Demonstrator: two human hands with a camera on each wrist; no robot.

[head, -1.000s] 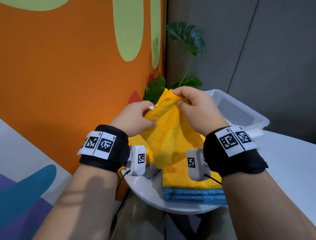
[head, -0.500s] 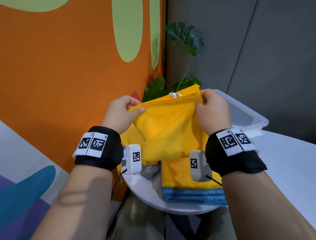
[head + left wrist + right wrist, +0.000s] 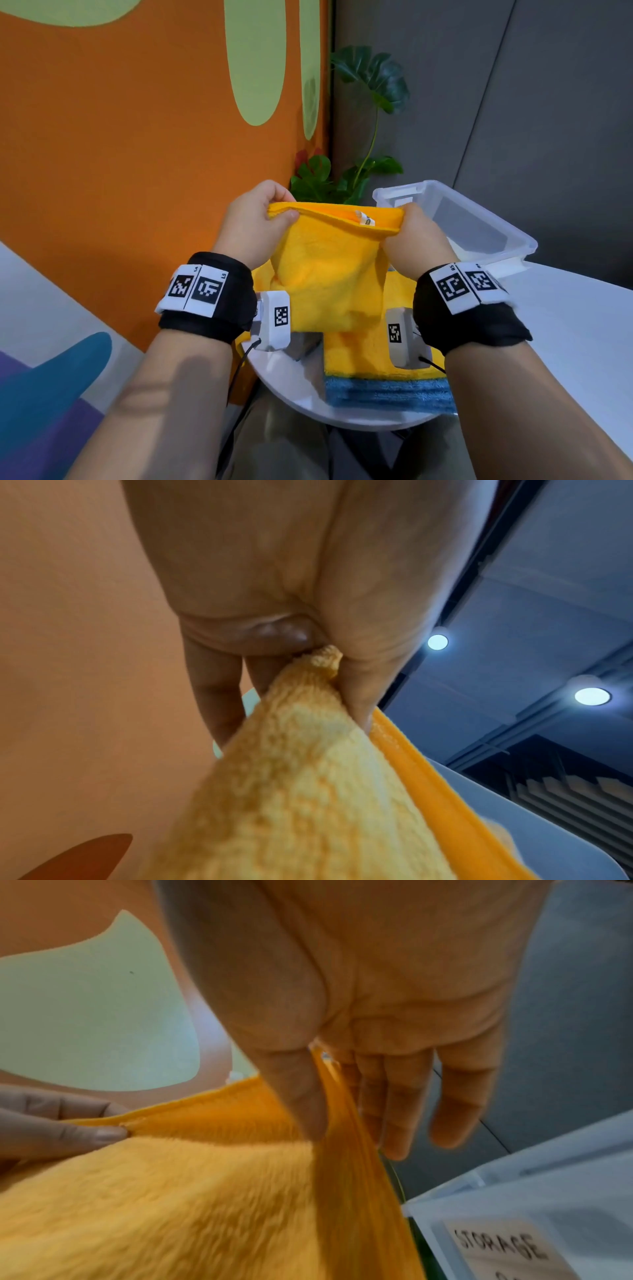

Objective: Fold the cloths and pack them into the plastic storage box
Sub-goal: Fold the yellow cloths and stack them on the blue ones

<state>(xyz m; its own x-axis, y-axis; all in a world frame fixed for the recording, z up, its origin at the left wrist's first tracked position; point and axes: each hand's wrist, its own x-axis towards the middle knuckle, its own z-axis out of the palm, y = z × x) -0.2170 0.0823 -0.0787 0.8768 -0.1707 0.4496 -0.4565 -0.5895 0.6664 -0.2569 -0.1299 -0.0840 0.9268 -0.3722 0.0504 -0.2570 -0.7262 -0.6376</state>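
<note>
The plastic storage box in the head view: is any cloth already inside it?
No, the plastic storage box looks empty; both hands hold the yellow cloth in front of it.

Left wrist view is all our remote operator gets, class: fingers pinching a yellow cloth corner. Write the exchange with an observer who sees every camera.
Operator: Who holds the other corner?
Observer: The right hand pinches it; the yellow cloth hangs between both hands.
Operator: Where is the box?
Observer: The plastic storage box sits on the white table, behind the right hand.
Operator: Any cloths waiting?
Observer: Yes, a yellow one lies on a blue cloth under the hands.
</note>
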